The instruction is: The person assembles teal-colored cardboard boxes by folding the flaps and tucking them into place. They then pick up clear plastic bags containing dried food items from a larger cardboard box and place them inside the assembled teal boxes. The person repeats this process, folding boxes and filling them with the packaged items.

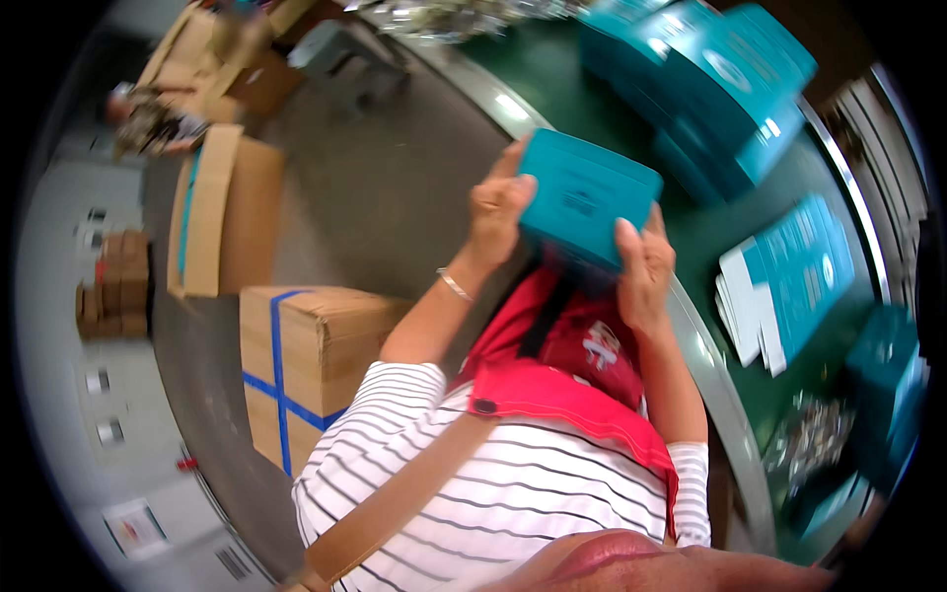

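Observation:
A teal carton [590,192] is held up in front of my body, between both hands, above the edge of the green work table. My left hand [498,212] grips its left side, with the thumb on the near left corner. On the opposite side, my right hand [646,261] clasps the right edge, its thumb up against the near face. The face toward me looks closed, with small dark print on it. The carton's underside and the fingers behind it are hidden.
Stacked teal cartons [720,89] stand on the green table [552,94], with flat unfolded cartons [789,281] nearer. Clear plastic wrapping [814,439] lies by more teal boxes. Leftward on the floor are a blue-taped cardboard box [316,355], an open cardboard box [232,217], a grey stool [345,64] and another person [158,118].

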Demonstrator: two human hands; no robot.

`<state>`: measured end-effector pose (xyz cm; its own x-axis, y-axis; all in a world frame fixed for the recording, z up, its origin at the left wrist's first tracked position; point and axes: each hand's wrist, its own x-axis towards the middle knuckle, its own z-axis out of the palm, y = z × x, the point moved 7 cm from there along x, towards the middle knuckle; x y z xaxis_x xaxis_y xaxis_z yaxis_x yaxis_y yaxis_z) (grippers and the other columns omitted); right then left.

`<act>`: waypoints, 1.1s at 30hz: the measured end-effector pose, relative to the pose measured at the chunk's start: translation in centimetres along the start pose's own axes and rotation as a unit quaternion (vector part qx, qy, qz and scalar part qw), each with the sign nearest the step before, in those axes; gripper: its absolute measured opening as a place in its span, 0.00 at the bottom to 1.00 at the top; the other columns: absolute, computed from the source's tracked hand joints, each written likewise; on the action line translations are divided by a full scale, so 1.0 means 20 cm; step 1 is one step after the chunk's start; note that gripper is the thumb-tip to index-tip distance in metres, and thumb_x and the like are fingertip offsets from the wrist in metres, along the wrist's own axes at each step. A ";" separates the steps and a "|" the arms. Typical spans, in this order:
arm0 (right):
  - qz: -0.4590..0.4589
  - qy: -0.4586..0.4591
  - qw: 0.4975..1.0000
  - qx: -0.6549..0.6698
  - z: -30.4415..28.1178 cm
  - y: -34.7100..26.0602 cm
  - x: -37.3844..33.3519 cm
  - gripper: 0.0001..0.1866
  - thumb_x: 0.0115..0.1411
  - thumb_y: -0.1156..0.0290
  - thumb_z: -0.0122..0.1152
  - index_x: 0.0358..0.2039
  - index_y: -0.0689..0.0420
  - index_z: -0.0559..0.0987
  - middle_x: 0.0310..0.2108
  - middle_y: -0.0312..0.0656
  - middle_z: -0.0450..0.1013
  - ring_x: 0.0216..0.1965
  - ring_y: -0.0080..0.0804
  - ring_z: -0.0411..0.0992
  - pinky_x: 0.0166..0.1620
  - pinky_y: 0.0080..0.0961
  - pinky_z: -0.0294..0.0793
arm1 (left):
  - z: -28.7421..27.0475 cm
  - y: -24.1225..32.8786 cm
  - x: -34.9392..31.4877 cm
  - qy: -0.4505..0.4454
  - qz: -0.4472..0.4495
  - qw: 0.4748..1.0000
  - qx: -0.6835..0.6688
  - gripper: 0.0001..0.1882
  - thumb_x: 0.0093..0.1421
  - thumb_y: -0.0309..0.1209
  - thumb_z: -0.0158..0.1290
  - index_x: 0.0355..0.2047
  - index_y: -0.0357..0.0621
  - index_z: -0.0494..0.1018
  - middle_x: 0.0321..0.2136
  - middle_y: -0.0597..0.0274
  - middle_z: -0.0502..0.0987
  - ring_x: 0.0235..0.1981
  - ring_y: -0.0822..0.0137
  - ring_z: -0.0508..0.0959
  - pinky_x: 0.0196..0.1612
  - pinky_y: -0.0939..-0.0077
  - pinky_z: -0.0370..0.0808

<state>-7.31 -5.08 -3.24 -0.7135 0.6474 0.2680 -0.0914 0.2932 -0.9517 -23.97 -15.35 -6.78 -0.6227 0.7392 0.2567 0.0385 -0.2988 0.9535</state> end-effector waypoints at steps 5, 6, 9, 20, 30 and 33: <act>0.005 0.072 0.987 0.145 0.02 -0.01 -0.02 0.30 0.59 0.74 0.51 0.62 0.62 0.58 0.63 0.49 0.53 0.60 0.43 0.58 0.64 0.32 0.51 | 0.09 0.13 -0.02 -0.038 0.052 0.998 0.021 0.23 0.62 0.31 0.45 0.56 0.32 0.63 0.58 0.47 0.64 0.58 0.62 0.65 0.58 0.71 0.63; -0.008 0.090 0.987 0.130 0.00 -0.02 -0.02 0.31 0.59 0.74 0.51 0.63 0.61 0.56 0.64 0.49 0.51 0.60 0.44 0.58 0.64 0.32 0.52 | 0.10 0.13 -0.02 -0.052 0.041 0.998 0.020 0.25 0.61 0.31 0.45 0.58 0.33 0.60 0.58 0.47 0.64 0.58 0.61 0.65 0.58 0.70 0.63; -0.042 0.013 0.991 -0.129 -0.03 -0.08 -0.02 0.31 0.59 0.71 0.55 0.61 0.62 0.58 0.61 0.50 0.54 0.59 0.48 0.59 0.59 0.36 0.61 | 0.13 0.15 -0.02 -0.097 0.002 0.995 0.025 0.32 0.58 0.31 0.45 0.62 0.35 0.54 0.57 0.47 0.64 0.57 0.59 0.65 0.60 0.68 0.61; -0.048 0.034 0.992 -0.108 -0.03 -0.06 -0.08 0.16 0.57 0.67 0.61 0.44 0.59 0.71 0.45 0.49 0.68 0.43 0.46 0.70 0.45 0.35 0.72 | 0.16 0.15 -0.05 -0.118 0.002 0.991 0.061 0.23 0.56 0.33 0.48 0.51 0.42 0.62 0.52 0.48 0.69 0.56 0.60 0.66 0.60 0.66 0.61; -0.061 0.063 0.995 -0.049 -0.02 -0.04 -0.20 0.12 0.57 0.69 0.61 0.40 0.59 0.74 0.45 0.48 0.71 0.46 0.45 0.71 0.52 0.39 0.69 | 0.17 0.14 -0.10 -0.145 -0.016 0.989 -0.015 0.16 0.62 0.40 0.48 0.46 0.46 0.64 0.50 0.46 0.71 0.51 0.63 0.71 0.54 0.68 0.67; -0.048 0.058 0.995 -0.072 -0.02 -0.05 -0.19 0.11 0.58 0.70 0.60 0.40 0.59 0.74 0.44 0.49 0.71 0.47 0.46 0.71 0.55 0.40 0.68 | 0.13 0.10 -0.09 -0.138 -0.031 0.990 -0.008 0.15 0.65 0.41 0.46 0.46 0.46 0.65 0.51 0.45 0.71 0.49 0.65 0.72 0.50 0.72 0.71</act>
<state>-4.32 -7.59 -3.33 -0.6201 0.6867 0.3792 -0.0482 0.4491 -0.8922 -20.74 -15.78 -5.02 -0.3854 0.8925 0.2342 -0.0064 -0.2564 0.9666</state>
